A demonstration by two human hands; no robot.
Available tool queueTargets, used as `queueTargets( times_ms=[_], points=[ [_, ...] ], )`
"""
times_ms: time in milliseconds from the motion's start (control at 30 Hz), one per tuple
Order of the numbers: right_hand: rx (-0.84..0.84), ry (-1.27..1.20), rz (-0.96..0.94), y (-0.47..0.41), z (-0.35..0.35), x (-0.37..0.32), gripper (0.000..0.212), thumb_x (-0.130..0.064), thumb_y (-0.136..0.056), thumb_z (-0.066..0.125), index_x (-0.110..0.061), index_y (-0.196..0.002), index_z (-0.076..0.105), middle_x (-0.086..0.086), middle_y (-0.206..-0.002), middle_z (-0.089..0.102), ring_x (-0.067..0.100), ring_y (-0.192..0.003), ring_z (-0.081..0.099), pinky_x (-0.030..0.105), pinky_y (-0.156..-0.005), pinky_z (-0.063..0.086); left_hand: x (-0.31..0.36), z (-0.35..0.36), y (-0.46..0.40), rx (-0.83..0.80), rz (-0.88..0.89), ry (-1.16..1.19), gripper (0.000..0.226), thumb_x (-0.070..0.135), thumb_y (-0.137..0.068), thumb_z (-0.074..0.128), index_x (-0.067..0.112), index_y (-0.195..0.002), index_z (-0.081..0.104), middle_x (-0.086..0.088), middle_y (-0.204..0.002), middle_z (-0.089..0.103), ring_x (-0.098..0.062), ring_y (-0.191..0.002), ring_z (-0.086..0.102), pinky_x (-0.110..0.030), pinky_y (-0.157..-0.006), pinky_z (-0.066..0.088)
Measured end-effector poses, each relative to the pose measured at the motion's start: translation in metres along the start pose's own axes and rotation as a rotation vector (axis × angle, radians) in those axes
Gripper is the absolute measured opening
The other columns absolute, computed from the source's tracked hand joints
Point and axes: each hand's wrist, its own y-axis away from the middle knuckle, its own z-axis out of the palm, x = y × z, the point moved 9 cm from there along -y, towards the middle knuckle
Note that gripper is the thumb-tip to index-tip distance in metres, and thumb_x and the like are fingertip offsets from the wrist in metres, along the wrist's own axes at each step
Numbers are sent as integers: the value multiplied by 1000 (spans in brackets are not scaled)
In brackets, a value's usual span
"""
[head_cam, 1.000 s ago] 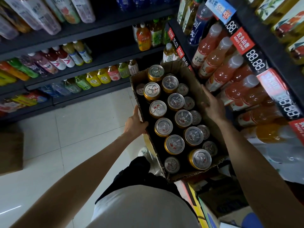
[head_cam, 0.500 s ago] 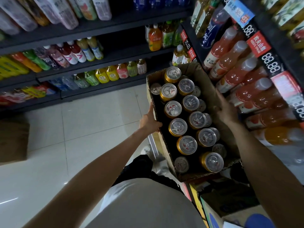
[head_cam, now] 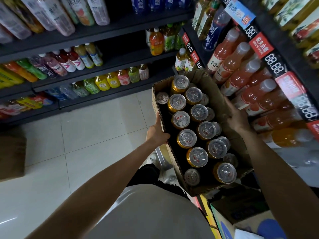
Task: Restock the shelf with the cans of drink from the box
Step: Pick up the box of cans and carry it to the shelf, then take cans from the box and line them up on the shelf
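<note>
Shop aisle, head view: pale tiled floor (head_cam: 89, 135), bottle-filled shelf (head_cam: 283, 42) at right. An open box (head_cam: 215, 94) of upright gold cans (head_cam: 187, 138) is gripped at its sides by the left hand (head_cam: 158, 131) and right hand (head_cam: 236, 118), beside the shelf. The box is best kept level and set down before cans are lifted. Price tags read "88.88"; one bottle label reads "C100".

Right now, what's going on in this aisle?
A person is holding an open cardboard box of gold cans with both hands in a shop aisle. The left hand grips its left wall, the right hand its right wall. The box sits beside shelves of orange drink bottles. No can has been lifted out yet.
</note>
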Motion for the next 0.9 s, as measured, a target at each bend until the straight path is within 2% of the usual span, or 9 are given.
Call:
queueTargets(
  times_ms=[167, 267, 367, 467, 567, 633, 700, 800, 900],
  points=[
    [-57, 35, 8, 1, 5, 0, 77, -8, -92, 51, -43, -147, 9, 13, -151, 32, 35, -133, 38, 41, -107, 36, -6, -4, -1, -25, -6, 25, 100, 7, -81, 65, 34, -148, -4, -17, -113, 66, -25, -70, 71, -40, -69, 59],
    [-56, 50, 42, 5, -1, -8, 70, -13, -94, 50, -34, -148, 12, 15, -148, 37, 35, -130, 41, 39, -102, 37, -4, -10, 3, -47, -2, -1, 96, 19, -83, 69, 31, -149, 0, -13, -110, 69, -23, -76, 70, -38, -75, 58],
    [75, 62, -82, 15, -20, -37, 62, -14, -92, 53, -21, -147, 26, 14, -145, 41, 34, -130, 41, 42, -107, 36, 6, -33, 14, 80, 38, -190, 72, 40, -86, 62, 25, -146, 26, -3, -104, 72, -21, -88, 68, -31, -80, 53],
    [196, -45, -227, 39, -41, -71, 46, -13, -91, 54, -13, -136, 46, 11, -139, 49, 27, -130, 44, 39, -110, 34, 29, -73, 30, 334, 186, -261, 39, 41, -89, 57, 22, -123, 56, 0, -96, 72, -13, -76, 63, -21, -69, 44],
    [102, -316, -217, 60, -44, -101, 39, -12, -92, 55, -15, -131, 51, 1, -132, 55, 11, -123, 48, 27, -106, 36, 68, -97, 34, 406, 485, -259, 23, 25, -89, 60, 20, -112, 64, 2, -89, 68, -9, -72, 59, -25, -67, 51],
    [-36, -553, -140, 62, -31, -115, 43, -10, -91, 56, -18, -133, 48, 3, -132, 55, 12, -122, 51, 28, -105, 39, 94, -104, 22, 354, 655, -274, 26, 15, -87, 61, 17, -113, 64, 1, -94, 67, -11, -78, 61, -30, -70, 55],
    [-66, -651, -61, 54, -21, -125, 53, -9, -89, 59, -17, -138, 41, 7, -137, 49, 16, -124, 49, 32, -105, 40, 119, -109, -3, 276, 752, -364, 36, 10, -84, 63, 13, -120, 60, -6, -105, 65, -21, -91, 62, -38, -78, 55],
    [65, -390, -58, 32, -20, -136, 69, -10, -84, 66, -15, -143, 31, 6, -147, 37, 17, -134, 37, 28, -111, 27, 153, -99, -54, 106, 828, -672, 63, 10, -76, 68, 14, -135, 45, -11, -131, 52, -30, -120, 47, -37, -101, 35],
    [78, -154, -30, 4, -2, -137, 82, -13, -80, 70, -16, -147, 23, 8, -152, 28, 22, -140, 24, 15, -105, 9, 174, -75, -95, -130, 919, -937, 84, 16, -73, 72, 16, -145, 29, -7, -149, 31, -27, -136, 27, -32, -109, 21]
  ],
)
